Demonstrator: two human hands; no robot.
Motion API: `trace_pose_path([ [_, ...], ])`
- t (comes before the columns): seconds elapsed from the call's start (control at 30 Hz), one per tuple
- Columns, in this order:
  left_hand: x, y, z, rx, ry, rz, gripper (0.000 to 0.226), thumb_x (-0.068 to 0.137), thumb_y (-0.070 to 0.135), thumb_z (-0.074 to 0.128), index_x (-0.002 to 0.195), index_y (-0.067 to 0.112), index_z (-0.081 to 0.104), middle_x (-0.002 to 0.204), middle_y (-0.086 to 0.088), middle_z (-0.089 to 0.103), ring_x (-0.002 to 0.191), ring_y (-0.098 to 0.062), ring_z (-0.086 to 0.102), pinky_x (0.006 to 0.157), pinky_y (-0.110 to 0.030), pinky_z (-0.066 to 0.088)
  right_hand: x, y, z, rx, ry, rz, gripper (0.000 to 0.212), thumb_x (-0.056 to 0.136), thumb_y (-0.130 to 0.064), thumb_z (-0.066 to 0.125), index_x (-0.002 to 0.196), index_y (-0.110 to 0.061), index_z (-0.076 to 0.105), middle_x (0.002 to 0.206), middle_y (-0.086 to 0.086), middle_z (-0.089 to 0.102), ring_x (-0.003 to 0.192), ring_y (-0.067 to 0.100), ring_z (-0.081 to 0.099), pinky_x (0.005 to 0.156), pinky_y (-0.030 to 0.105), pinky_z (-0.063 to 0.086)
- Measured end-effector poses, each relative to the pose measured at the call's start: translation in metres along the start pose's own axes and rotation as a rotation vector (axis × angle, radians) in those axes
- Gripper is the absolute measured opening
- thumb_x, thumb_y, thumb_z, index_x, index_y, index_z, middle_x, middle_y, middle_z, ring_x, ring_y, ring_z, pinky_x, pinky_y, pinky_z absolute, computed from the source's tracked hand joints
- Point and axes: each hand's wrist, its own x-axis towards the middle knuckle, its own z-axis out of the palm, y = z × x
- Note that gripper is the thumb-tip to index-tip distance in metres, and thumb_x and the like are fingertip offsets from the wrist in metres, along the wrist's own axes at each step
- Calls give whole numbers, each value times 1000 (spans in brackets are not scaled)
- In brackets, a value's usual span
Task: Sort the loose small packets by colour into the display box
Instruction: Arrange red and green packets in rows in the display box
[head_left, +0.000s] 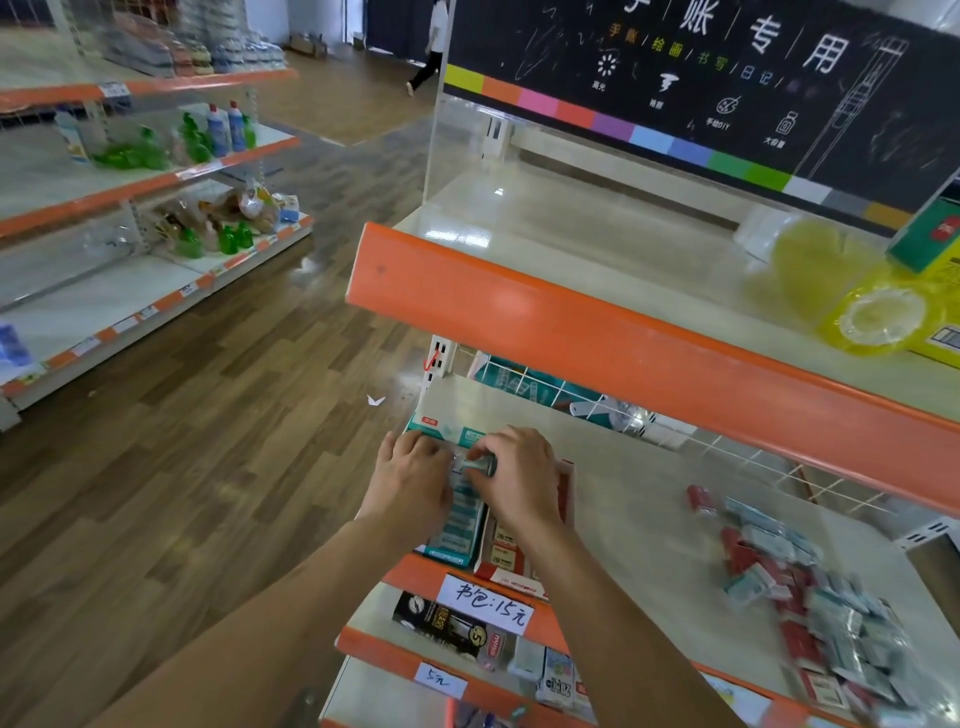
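**Both hands over the display box, a teal packet pinched between them**

Right hand (519, 480) curled over the middle of the box, fingers bent and pinching a small teal packet (479, 464) at its 9 o'clock side. Left hand (410, 480) just beside it at 9 o'clock, fingers curled down onto the teal row, fingertips meeting the same packet; hard to tell whether gripping it or only steadying it. Packet held right between the two hands, directly above the teal row.

Display box (565, 486) lying on the middle shelf (644, 519) near its front edge, under both hands. Inside, a teal row of packets (460, 519) running toward 6 o'clock beneath the left hand; red-and-white packets (504, 540) in the neighbouring lane, below the right wrist.

Loose heap of red and pale teal packets (810, 603) well apart from the hands, at 4 o'clock on the same shelf, spreading toward the front right corner.

Handwritten price label (485, 603) on the orange shelf edge at 6 o'clock of the box. Orange lip of the upper shelf (623, 332) overhead at 1 o'clock, with a yellow wrapped item (878, 317) on it at far right.
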Motion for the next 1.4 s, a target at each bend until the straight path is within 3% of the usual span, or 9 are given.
trace_pose_path([
  [0.23, -2, 1, -1, -3, 8, -1, 34, 88, 37, 46, 119, 30, 56, 127, 7, 56, 122, -18, 43, 109, -39, 26, -2, 1, 2, -21, 1, -10, 15, 89, -43, 66, 95, -30, 71, 102, -13, 68, 100, 12, 49, 91, 32, 38],
  [0.47, -4, 6, -2, -18, 7, 19, 38, 87, 37, 47, 123, 29, 55, 127, 6, 54, 124, -20, 41, 110, -41, 25, -11, 5, -6, 19, 24, -3, 19, 91, -40, 63, 107, -31, 69, 110, -12, 65, 108, 12, 49, 94, 29, 35],
  [0.63, -3, 15, -2, -29, 59, 78, 35, 83, 34, 54, 113, 20, 64, 118, -1, 62, 117, -24, 48, 106, -40, 31, -20, 11, -11, 34, 43, 45, 20, 90, -40, 61, 109, -34, 66, 111, -16, 64, 110, 11, 51, 96, 31, 38],
  [0.87, 0, 44, -9, -79, 48, 135, 40, 81, 32, 59, 119, 19, 62, 124, -3, 58, 127, -26, 40, 110, -46, 27, -38, 30, -22, 67, 100, 87, 24, 92, -36, 58, 114, -30, 66, 112, -11, 64, 109, 13, 52, 100, 32, 36],
  [1.13, 1, 79, -4, -111, 70, 246, 39, 69, 28, 69, 106, 15, 67, 110, -7, 65, 110, -30, 54, 99, -50, 41, -62, 56, -41, 3, 87, 198, 23, 90, -27, 60, 111, -24, 69, 112, -2, 68, 109, 21, 57, 99, 33, 40],
  [1.3, -1, 106, 0, -134, 61, 314, 37, 59, 24, 74, 94, 13, 72, 95, -10, 68, 96, -34, 61, 88, -52, 50, -83, 78, -45, 50, 105, 308, 24, 85, -29, 61, 108, -27, 70, 111, -5, 68, 110, 20, 58, 101, 37, 43],
  [1.4, -3, 121, 4, -131, 12, 328, 38, 60, 26, 75, 97, 16, 72, 99, -10, 68, 100, -36, 60, 89, -55, 48, -96, 89, -46, 74, 169, 340, 24, 83, -25, 65, 106, -25, 70, 110, -5, 68, 109, 21, 58, 100, 37, 43],
])
